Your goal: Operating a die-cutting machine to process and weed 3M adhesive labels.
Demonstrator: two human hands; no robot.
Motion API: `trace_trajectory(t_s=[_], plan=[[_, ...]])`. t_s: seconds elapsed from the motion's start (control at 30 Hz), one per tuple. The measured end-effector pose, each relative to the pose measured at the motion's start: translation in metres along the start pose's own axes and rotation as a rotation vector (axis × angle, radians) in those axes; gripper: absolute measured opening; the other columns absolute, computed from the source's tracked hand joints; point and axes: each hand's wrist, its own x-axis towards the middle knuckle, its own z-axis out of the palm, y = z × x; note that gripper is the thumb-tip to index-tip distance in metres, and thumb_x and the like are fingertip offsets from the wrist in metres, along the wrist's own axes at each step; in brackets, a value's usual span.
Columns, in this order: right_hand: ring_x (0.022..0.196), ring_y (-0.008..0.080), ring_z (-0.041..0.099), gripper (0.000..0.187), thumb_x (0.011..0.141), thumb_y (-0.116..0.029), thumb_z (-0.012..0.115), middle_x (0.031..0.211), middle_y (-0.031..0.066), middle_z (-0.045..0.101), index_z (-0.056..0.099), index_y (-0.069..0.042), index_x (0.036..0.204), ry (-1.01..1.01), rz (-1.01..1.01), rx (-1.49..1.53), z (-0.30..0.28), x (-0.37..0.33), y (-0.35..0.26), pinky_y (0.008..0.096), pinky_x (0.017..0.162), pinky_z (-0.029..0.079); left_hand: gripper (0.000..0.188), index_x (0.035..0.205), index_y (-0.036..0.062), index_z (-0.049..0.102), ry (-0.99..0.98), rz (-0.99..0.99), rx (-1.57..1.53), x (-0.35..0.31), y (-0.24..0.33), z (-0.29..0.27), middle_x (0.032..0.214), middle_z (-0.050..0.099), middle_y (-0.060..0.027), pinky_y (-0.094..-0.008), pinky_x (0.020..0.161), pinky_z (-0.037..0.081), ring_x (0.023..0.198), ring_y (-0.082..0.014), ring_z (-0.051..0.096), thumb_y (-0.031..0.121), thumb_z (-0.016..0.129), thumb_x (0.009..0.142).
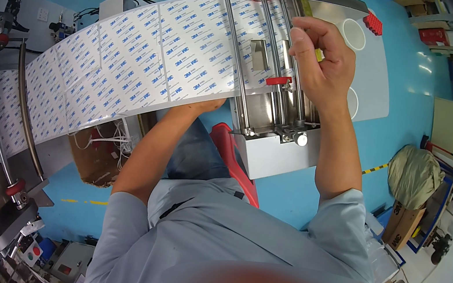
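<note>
A long white sheet (126,50) with blue printing runs from the left-hand roller frame to a second roller frame (257,35) in front of me. Seams divide it into panels. My left hand (209,105) reaches under its near edge, and the sheet hides the fingers. My right hand (327,60) is raised at the right side of the second frame, beside its steel rods. Its fingers are loosely bent, thumb and forefinger slightly apart, with nothing visible between them. Red collars (278,81) sit on the frame's middle rod. A rectangular opening (260,56) shows near the rods.
Left is the other roller frame (20,128). A cardboard box (95,157) with white cords stands below the sheet. A red chair (225,147) is under the machine. White rings (354,34) lie on a grey tabletop (379,76) at right, near a red bumpy object (374,23).
</note>
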Motion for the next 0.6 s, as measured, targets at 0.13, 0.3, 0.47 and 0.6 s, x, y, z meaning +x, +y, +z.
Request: trace_trajectory(t_s=[0.13, 0.3, 0.47, 0.6], plan=[[0.051, 0.0081, 0.054, 0.013, 0.083, -0.009, 0.066, 0.061, 0.0026, 0.06, 0.063, -0.006, 0.094, 0.004, -0.038, -0.101, 0.0, 0.002, 0.003, 0.0215, 0.048, 0.042, 0.046, 0.131, 0.0138, 0.05, -0.057, 0.112, 0.368, -0.005, -0.016, 0.016, 0.136, 0.046, -0.0131, -0.048, 0.102, 0.033, 0.122, -0.0327, 0.045, 0.032, 0.044, 0.089], [0.047, 0.0095, 0.051, 0.012, 0.082, -0.008, 0.066, 0.059, 0.002, 0.057, 0.063, -0.007, 0.094, 0.012, -0.102, -0.171, -0.002, 0.002, 0.004, 0.0218, 0.046, 0.04, 0.045, 0.131, 0.0127, 0.049, -0.047, 0.042, 0.11, -0.009, -0.017, 0.017, 0.137, 0.045, -0.015, -0.048, 0.102, 0.033, 0.123, -0.0341, 0.045, 0.031, 0.043, 0.09], [0.047, 0.0096, 0.052, 0.012, 0.082, -0.007, 0.066, 0.059, 0.0021, 0.058, 0.063, -0.006, 0.093, 0.031, -0.157, -0.189, -0.001, 0.003, 0.005, 0.0215, 0.046, 0.04, 0.042, 0.126, 0.0146, 0.053, -0.035, -0.068, -0.001, -0.013, -0.001, 0.026, 0.128, 0.053, -0.0144, -0.0473, 0.098, 0.037, 0.115, -0.0347, 0.051, 0.03, 0.047, 0.087], [0.048, 0.0092, 0.053, 0.012, 0.082, -0.007, 0.066, 0.061, 0.0025, 0.059, 0.064, -0.006, 0.093, 0.033, -0.129, -0.176, -0.002, 0.004, 0.005, 0.0212, 0.046, 0.04, 0.037, 0.116, 0.0099, 0.061, -0.011, -0.066, 0.102, -0.03, 0.007, 0.044, 0.117, 0.059, -0.0167, -0.0486, 0.096, 0.038, 0.11, -0.037, 0.053, 0.019, 0.056, 0.08]])
